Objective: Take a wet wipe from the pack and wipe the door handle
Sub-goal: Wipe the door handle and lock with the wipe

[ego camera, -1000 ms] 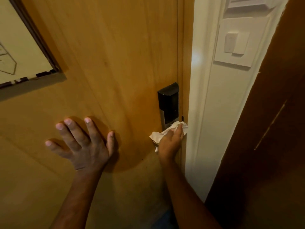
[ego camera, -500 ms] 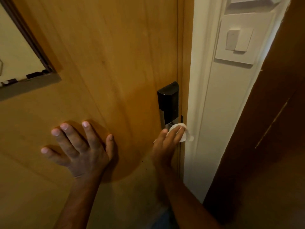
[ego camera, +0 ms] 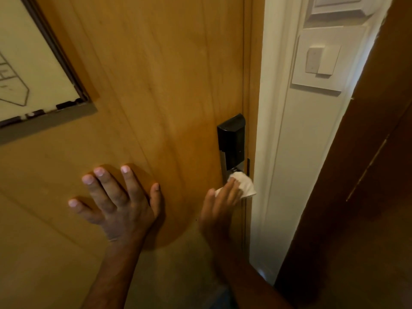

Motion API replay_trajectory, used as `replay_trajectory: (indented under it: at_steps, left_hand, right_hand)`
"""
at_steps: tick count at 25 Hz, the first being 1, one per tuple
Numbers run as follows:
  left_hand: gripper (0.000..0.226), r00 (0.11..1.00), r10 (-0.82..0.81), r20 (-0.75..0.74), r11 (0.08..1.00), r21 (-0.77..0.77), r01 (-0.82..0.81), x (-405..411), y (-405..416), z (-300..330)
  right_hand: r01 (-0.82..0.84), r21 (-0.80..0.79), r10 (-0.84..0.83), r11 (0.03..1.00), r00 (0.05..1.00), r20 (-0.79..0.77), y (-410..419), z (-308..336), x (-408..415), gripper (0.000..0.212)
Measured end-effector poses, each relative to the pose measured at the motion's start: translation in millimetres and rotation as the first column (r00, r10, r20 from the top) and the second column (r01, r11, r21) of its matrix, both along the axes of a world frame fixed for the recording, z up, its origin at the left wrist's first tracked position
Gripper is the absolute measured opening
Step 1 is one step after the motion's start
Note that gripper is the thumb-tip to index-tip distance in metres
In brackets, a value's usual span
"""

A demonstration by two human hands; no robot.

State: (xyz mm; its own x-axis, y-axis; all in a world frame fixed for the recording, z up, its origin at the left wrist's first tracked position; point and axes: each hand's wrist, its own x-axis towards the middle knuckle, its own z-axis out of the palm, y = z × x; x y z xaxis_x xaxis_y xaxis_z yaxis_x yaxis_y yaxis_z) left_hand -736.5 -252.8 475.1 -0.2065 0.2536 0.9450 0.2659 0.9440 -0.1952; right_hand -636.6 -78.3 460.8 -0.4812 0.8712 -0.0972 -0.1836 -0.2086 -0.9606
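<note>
Left hand (ego camera: pixel 118 206) spread flat on door (ego camera: pixel 156 74), bracing. Right hand (ego camera: pixel 219 206) pinches wipe (ego camera: pixel 244 185) against the lock (ego camera: pixel 231 141) base at the door edge; handle itself hidden under hand and wipe. Wipe's out, wiping underway; how much is left, can't tell. Framed sheet (ego camera: pixel 26 63) upper left: line drawing only, no readable text or brands.

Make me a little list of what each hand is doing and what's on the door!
left hand: flat on the wooden door, fingers spread
right hand: pressing a white wipe just below the black lock
handle: hidden under the wipe and hand
on the door: framed sign, upper left
on the wall: light switch
</note>
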Motion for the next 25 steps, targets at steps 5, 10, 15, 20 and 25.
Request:
replay_trajectory:
  at_steps: [5,10,15,20,25]
  left_hand:
    - [0.092,1.0,0.0,0.012,1.0,0.006,0.0,3,3,3]
    - [0.095,1.0,-0.004,0.01,1.0,0.009,0.004,0,1,-2]
    - [0.095,1.0,-0.016,-0.003,1.0,-0.002,0.016,-2,0,-3]
    - [0.093,0.999,-0.039,0.033,0.999,0.005,0.039,-2,0,-4]
    - [0.09,0.986,-0.135,0.096,0.99,0.048,0.131,4,1,-2]
  right_hand:
    - [-0.054,0.558,-0.165,0.828,0.928,0.335,30,-17,2,0.043]
    - [0.165,0.641,-0.365,0.749,0.911,0.191,-1,-53,-11,0.059]
    - [-0.058,0.361,-0.075,0.931,0.935,0.346,51,-16,-26,0.051]
    - [-0.043,-0.049,0.052,0.998,0.974,0.219,59,-29,-2,0.029]
    - [-0.122,-0.145,0.132,0.982,0.989,0.063,16,-45,40,0.031]
